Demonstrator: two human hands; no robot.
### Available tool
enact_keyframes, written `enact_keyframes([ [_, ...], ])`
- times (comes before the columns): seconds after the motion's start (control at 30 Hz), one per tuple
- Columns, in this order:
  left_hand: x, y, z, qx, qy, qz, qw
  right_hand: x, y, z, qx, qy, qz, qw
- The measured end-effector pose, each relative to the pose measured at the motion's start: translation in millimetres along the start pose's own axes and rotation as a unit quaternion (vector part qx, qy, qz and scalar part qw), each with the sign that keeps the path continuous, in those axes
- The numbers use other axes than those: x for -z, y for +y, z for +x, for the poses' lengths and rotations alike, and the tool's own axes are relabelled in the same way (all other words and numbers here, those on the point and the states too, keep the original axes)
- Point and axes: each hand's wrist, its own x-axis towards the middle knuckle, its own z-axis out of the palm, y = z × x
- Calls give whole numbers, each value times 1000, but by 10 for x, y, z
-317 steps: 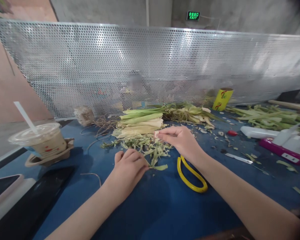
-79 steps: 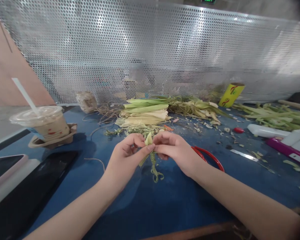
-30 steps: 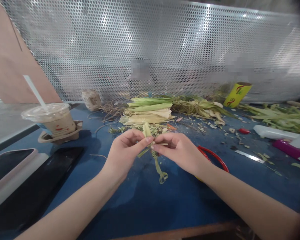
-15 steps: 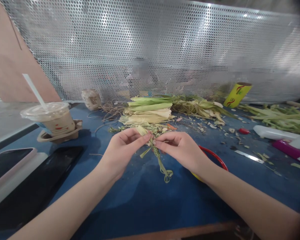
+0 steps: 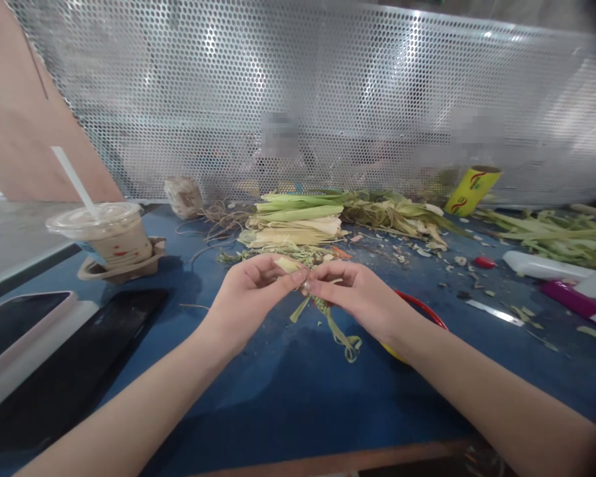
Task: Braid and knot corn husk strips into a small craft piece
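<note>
Between my two hands, over the blue table (image 5: 288, 391), is a small braided piece of green corn husk (image 5: 336, 326) with a looped tail hanging down to the right. My left hand (image 5: 251, 295) is closed, thumb and fingers pinching the pale end of the husk. My right hand (image 5: 355, 295) is closed too, its thumb and fingertips meeting the left ones at the top of the braid. The fingertips hide the spot where they grip. Just beyond my hands lies a stack of flat corn husks (image 5: 295, 218).
At left stand an iced drink cup (image 5: 114, 238) in a cardboard holder and phones (image 5: 24, 324). More husks (image 5: 402, 215), a yellow roll (image 5: 471, 191), a blade (image 5: 494, 311) and a purple-and-white tool (image 5: 571, 295) lie right. Red-handled scissors (image 5: 427, 308) are partly behind my right arm.
The looped tail of the braid has swung a little to the right. My fingertips have drawn closer together over its top, covering more of it.
</note>
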Motion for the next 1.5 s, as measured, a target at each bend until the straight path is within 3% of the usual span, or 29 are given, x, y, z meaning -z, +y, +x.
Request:
enact_keyframes([
  [0.13,18,-3,20,-10,-55,-60,997,3,9,15,-26,-25,107,994],
  [0.23,37,31,24,-22,-89,-34,995,11,-18,11,-43,-44,152,986],
  [0.43,106,181,-23,-175,-111,123,971,90,-81,-12,-57,-109,142,982],
  [0.6,168,253,-39,-319,-131,266,900,110,-76,-11,-51,-123,133,982],
  [0.73,230,206,-12,-366,-141,320,862,99,-80,-1,-66,-144,133,978],
  [0.83,269,176,7,-419,-163,398,800,97,-84,11,-75,-137,135,978],
  [1.03,314,264,13,-508,-149,545,650,76,-17,75,-51,-101,93,989],
  [1.2,397,360,56,-521,-141,597,594,-2,-44,178,24,-111,71,991],
  [1.27,464,412,65,-520,-129,607,587,-39,-83,226,30,-109,76,991],
  [1.33,552,476,59,-505,-91,611,602,-76,-110,278,38,-85,60,994],
  [1.43,686,569,25,-473,33,598,646,-166,-95,361,71,-34,-133,988],
  [1.5,745,607,1,-469,96,579,661,-287,-59,413,93,-33,-292,951],
])
